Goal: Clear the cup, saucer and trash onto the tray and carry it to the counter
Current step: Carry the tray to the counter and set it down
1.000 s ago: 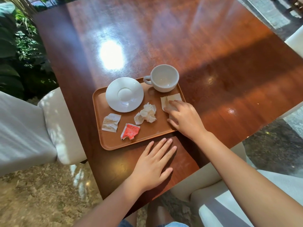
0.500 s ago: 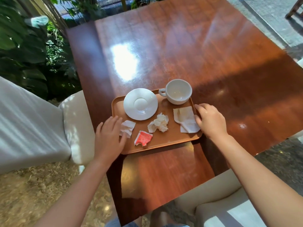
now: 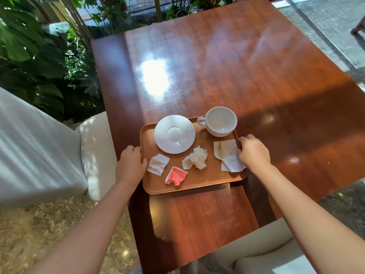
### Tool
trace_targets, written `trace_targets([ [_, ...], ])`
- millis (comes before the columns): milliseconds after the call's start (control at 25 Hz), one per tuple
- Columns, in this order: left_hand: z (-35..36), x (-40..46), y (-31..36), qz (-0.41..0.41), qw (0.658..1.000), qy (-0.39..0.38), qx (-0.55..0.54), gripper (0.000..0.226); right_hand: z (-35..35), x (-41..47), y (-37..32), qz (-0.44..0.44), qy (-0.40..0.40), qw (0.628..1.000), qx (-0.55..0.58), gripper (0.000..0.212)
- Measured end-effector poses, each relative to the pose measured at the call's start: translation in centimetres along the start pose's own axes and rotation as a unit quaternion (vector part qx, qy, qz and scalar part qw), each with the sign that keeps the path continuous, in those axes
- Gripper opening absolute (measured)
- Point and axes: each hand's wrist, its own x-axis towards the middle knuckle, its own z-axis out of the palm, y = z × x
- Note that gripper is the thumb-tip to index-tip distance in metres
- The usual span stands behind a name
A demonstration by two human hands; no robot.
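A brown tray (image 3: 199, 184) lies on the wooden table (image 3: 217, 62). On it stand a white saucer (image 3: 174, 134) and an empty white cup (image 3: 220, 121). Trash lies on the tray too: a crumpled napkin (image 3: 195, 158), a flat stained napkin (image 3: 227, 155), a torn red packet (image 3: 176, 176) and a small white packet (image 3: 158, 164). My left hand (image 3: 130, 165) is closed on the tray's left rim. My right hand (image 3: 253, 152) is closed on the right rim, touching the flat napkin.
White upholstered chairs stand at the left (image 3: 39, 151) and at the near right (image 3: 266, 252). Green plants (image 3: 39, 52) grow beyond the left chair. The floor (image 3: 49, 230) is speckled stone.
My left hand moved from the table's near edge to the tray's left rim and closed on it. My right hand left the flat napkin and closed on the right rim.
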Motion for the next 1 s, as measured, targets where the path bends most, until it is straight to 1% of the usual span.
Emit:
trace_targets([
  [120, -0.1, 0.6, 0.4, -0.085, 0.993, -0.027, -0.080, 0.013, 0.1, 0.5, -0.1, 0.018, -0.013, 0.999, 0.049, 0.012],
  [160, -0.2, 0.8, 0.3, -0.100, 0.989, -0.038, -0.101, 0.012, 0.1, 0.6, -0.1, 0.024, -0.016, 0.998, 0.064, 0.012],
  [320, -0.6, 1.3, -0.2, -0.098, 0.982, -0.072, -0.146, 0.008, -0.1, 0.8, 0.0, 0.071, -0.034, 0.992, 0.099, 0.018],
  [480, -0.9, 0.9, -0.9, -0.105, 0.978, -0.034, -0.178, 0.015, -0.6, 1.0, -0.3, 0.076, -0.048, 0.986, 0.140, 0.025],
  [720, -1.9, -0.6, -2.0, -0.120, 0.967, -0.010, -0.226, 0.016, -1.5, 0.6, -1.4, 0.053, -0.055, 0.985, 0.154, 0.027],
  [840, -3.4, -1.6, -3.0, -0.131, 0.959, 0.015, -0.251, 0.017, -3.0, 0.7, -3.0, 0.026, -0.041, 0.987, 0.154, 0.026],
  [1000, -6.0, -4.2, -5.3, -0.154, 0.951, 0.056, -0.261, 0.014, -5.6, 0.3, -6.4, -0.036, -0.028, 0.985, 0.165, 0.024],
])
